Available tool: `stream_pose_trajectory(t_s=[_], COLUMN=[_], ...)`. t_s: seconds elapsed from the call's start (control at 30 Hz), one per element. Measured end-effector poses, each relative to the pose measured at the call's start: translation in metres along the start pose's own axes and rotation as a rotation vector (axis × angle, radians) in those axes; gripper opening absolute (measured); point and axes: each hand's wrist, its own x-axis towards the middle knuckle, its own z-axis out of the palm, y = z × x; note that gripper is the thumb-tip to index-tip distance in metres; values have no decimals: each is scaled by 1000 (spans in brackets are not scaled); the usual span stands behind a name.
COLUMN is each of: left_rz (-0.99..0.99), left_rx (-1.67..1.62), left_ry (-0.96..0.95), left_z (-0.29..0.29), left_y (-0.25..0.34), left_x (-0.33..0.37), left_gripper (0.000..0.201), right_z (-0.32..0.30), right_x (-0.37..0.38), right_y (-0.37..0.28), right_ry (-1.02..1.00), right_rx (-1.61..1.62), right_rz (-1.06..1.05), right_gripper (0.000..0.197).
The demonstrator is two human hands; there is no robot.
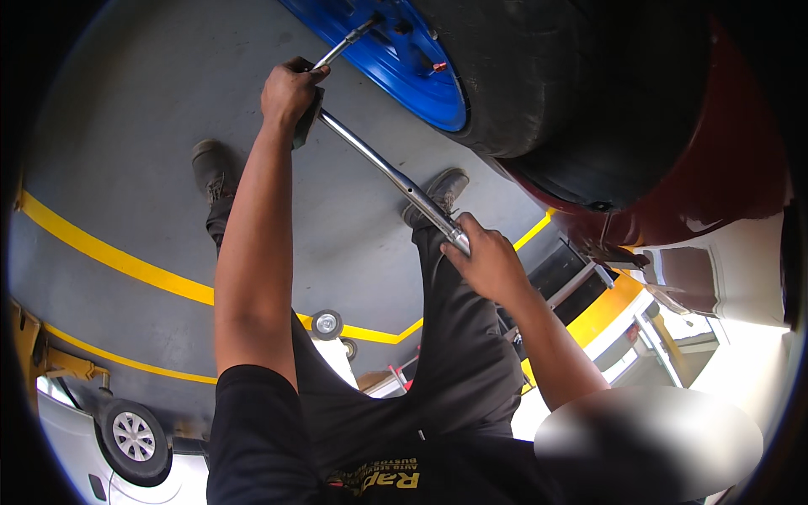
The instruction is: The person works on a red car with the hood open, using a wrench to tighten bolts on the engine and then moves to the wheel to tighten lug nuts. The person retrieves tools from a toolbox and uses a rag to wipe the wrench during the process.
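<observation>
The grey workshop floor (151,151) fills most of the view, crossed by yellow painted lines (109,257). At upper right stands a dark red car body (724,168) with a black tyre (539,76) mounted on a blue wheel rim (404,59). The person's dark trousers (454,370) and two shoes (210,168) show below the arms. A second vehicle's wheel with a silver rim (135,436) lies at lower left, well apart from the work.

The tool in hand is a chrome L-shaped wheel wrench (379,164). Its long bar runs diagonally from the left hand down to the right hand; its short arm extends from the left hand up to the rim, where the socket end (364,29) meets the hub area. The lug nut itself cannot be made out.

The left hand (290,88) is closed around the bend of the wrench, with a dark cloth or pad (307,122) pressed between palm and bar. The right hand (488,261) is wrapped around the free end of the bar, fingers curled tight.

Judged from this posture, the step in hand is turning a wheel fastener. The next move calls for steady force at the bar end while the left hand keeps the socket square and seated; a tilted socket could slip off.
</observation>
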Motion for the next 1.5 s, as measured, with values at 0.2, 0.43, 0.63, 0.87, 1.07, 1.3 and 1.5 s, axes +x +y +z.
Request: stream_pose_trajectory(t_s=[0.2,0.43,0.63,0.87,1.07,1.3,1.5], left_rz=[22,62,-57,244,144,180,224], left_rx=[91,60,-75,356,412,483,420], left_ry=[126,8,-323,-189,-311,-246,-180], left_z=[8,11,5,2,10,18,11], left_y=[11,11,8,4,5,-5,-6], left_x=[-5,11,36,30,38,36,31], left_gripper=[37,38,48,47,42,37,39], right_z=[79,59,-51,36,29,39,17], right_x=[88,106,-32,17,24,30,17], right_y=[64,23,-39,-4,1,7,-17], right_ry=[10,-208,180,328,189,144,180], right_rx=[198,279,-9,-142,-202,-160,-187], right_rz=[73,122,53,134,157,181,175], right_gripper=[53,49,38,32,35,33,38])
